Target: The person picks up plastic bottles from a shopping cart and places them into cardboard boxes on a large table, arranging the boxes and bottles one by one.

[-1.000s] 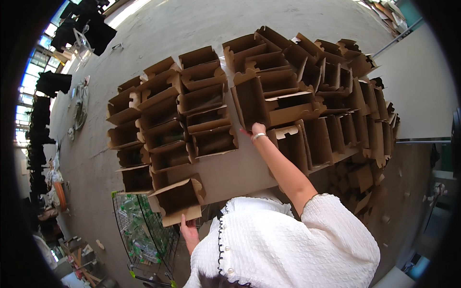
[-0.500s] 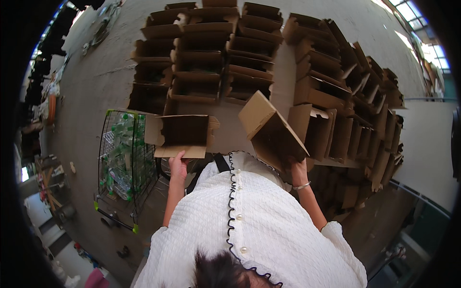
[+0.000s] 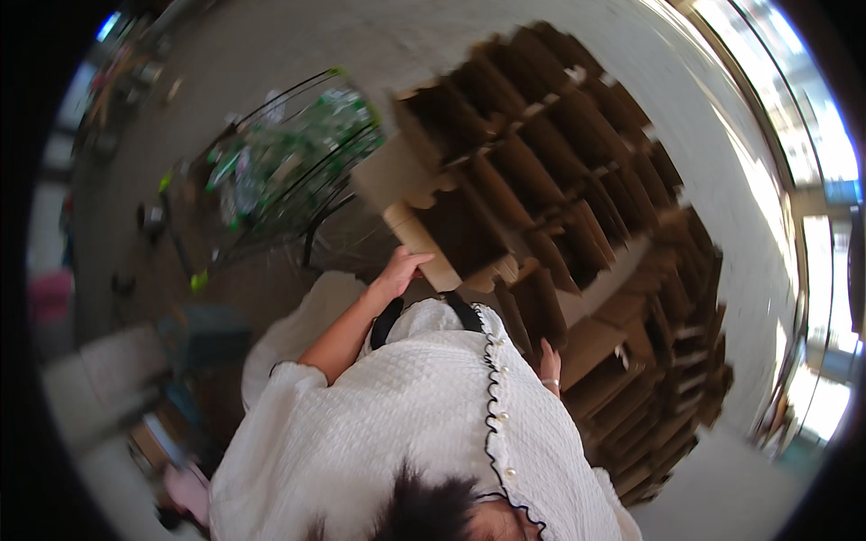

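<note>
My left hand grips the near flap of an open-topped brown cardboard box, with fingers closed on the flap's edge. The box stands before me, its inside dark and a pale flap folded out at the left. Closed on a second cardboard box, my right hand holds its near right side; part of that hand is hidden behind the box and my body. This second box sits close to the right of the first. Both are somewhat blurred.
Rows of open cardboard boxes stand ahead, and more boxes are packed at the right. A black wire cart with green corners stands at the left, full of green and clear plastic bottles. Bright windows line the far right.
My view has turned left, so the cart and boxes appear rotated. The right-hand box, tilted up before, now sits lower beside the neighbouring boxes. My left hand stays on its box's flap.
</note>
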The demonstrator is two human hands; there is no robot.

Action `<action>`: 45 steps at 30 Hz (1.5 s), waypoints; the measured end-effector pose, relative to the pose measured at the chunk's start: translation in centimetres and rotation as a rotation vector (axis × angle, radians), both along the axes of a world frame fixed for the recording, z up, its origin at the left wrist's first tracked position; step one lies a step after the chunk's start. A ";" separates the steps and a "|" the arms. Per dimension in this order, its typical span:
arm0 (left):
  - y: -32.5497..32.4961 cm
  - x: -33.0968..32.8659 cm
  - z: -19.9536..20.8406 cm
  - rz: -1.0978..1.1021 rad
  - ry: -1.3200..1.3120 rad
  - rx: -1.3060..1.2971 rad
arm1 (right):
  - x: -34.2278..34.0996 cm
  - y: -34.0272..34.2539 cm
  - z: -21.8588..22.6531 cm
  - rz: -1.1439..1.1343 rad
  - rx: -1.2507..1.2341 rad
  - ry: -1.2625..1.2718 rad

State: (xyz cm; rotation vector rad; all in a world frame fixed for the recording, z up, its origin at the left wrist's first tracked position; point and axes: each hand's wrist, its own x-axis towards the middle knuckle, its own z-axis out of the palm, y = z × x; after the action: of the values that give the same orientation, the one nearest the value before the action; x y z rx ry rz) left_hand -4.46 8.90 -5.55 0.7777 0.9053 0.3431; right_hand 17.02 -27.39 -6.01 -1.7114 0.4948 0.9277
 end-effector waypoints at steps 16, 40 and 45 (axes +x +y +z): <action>-14.3 -21.2 -5.5 0.022 0.292 0.161 | 2.3 -6.4 -5.9 -0.230 0.025 0.331; 36.8 -28.5 -11.9 -0.443 1.098 0.743 | -21.5 -0.6 -1.7 -0.534 0.122 0.381; 36.4 -30.6 -15.2 -0.371 1.053 0.407 | -25.5 2.5 -1.1 -0.118 -0.113 0.026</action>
State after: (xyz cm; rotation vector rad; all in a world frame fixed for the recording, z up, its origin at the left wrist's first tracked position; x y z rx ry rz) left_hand -35.02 45.25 -20.76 1.5315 1.6534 -0.2716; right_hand -8.49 -24.90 -7.12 -1.7532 0.6698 0.8517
